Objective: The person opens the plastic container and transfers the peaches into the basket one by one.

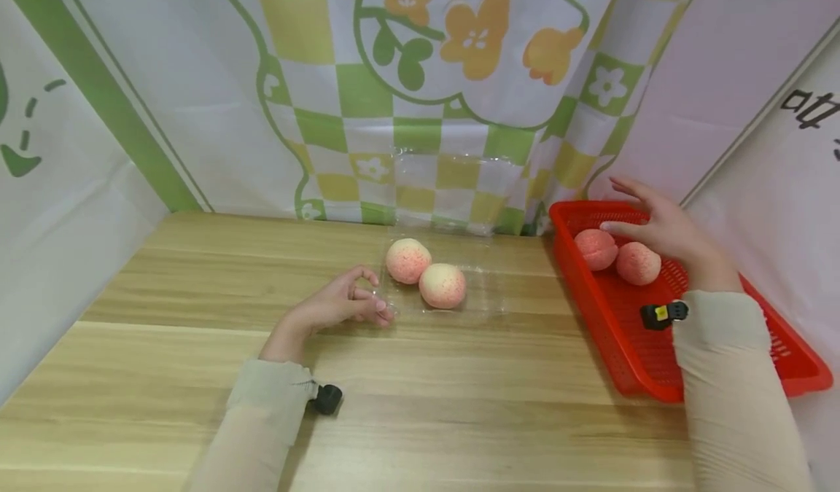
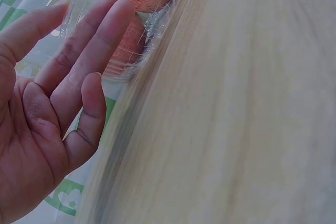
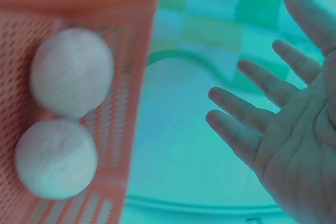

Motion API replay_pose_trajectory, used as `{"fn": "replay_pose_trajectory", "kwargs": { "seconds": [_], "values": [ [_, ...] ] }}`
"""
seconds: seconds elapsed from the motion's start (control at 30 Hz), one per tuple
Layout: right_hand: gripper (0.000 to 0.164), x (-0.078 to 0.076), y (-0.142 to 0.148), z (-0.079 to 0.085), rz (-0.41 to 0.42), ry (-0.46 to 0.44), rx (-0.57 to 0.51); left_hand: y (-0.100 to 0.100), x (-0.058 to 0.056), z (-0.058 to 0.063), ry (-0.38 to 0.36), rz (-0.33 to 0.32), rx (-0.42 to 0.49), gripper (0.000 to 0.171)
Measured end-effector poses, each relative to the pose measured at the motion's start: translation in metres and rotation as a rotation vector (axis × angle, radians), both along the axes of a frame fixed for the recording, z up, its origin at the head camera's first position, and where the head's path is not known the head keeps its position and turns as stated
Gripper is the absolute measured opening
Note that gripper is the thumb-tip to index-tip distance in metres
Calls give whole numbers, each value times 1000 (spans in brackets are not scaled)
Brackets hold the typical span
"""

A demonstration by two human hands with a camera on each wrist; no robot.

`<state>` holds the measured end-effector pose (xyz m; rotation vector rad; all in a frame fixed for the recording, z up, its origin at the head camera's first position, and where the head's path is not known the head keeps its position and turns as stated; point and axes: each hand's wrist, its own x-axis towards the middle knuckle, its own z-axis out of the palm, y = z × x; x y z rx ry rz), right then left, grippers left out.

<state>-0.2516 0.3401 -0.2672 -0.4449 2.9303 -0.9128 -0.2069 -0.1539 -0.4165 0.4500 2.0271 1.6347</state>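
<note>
Two peach-like fruits (image 1: 442, 286), cream fading to speckled pink, sit in a clear plastic clamshell box (image 1: 485, 291) whose lid stands raised at the back. My left hand (image 1: 337, 304) is at the box's left edge, its fingers loosely bent and holding nothing; the left wrist view shows the fingertips overlapping the clear wall. Over the far end of a red plastic basket (image 1: 593, 324), my right hand (image 1: 669, 233) hovers with spread fingers and an empty palm. Below it, two more pink peaches (image 1: 595, 249) lie side by side in the basket, also seen in the right wrist view.
The wooden table (image 1: 459, 404) reaches back to a hanging checked cloth (image 1: 420, 98) with flower prints. White panels (image 1: 85, 208) stand along the left and right sides. The basket is at the table's right, close to the right panel.
</note>
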Motion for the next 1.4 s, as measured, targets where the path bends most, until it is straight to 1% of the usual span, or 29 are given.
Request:
{"fn": "replay_pose_trajectory", "kwargs": {
  "seconds": [0.17,0.23,0.4,0.57,0.7,0.9,1.0,1.17,1.4],
  "values": [
    [82,7,-24,13,14,-10,-30,0,1,-1,-9,2,12,43],
    [82,9,-35,19,29,2,-43,0,1,-1,-10,5,15,42],
    [82,10,-64,29,97,49,-96,-1,1,-1,-8,6,18,43],
    [82,13,-93,28,156,73,-141,-3,0,-4,-10,8,13,45],
    [82,16,-110,18,194,98,-156,-2,0,-3,-7,6,1,45],
    [80,16,-131,-6,254,116,-203,-2,-1,-3,-1,-2,-14,46],
    [79,16,-140,-18,284,95,-248,-2,-1,-3,6,-6,-22,45],
    [80,17,-153,-39,308,50,-324,-2,-1,-3,9,-10,-25,45],
    [78,18,-166,-67,334,-13,-322,-2,-2,-4,5,-11,-17,44]
  ]
}}
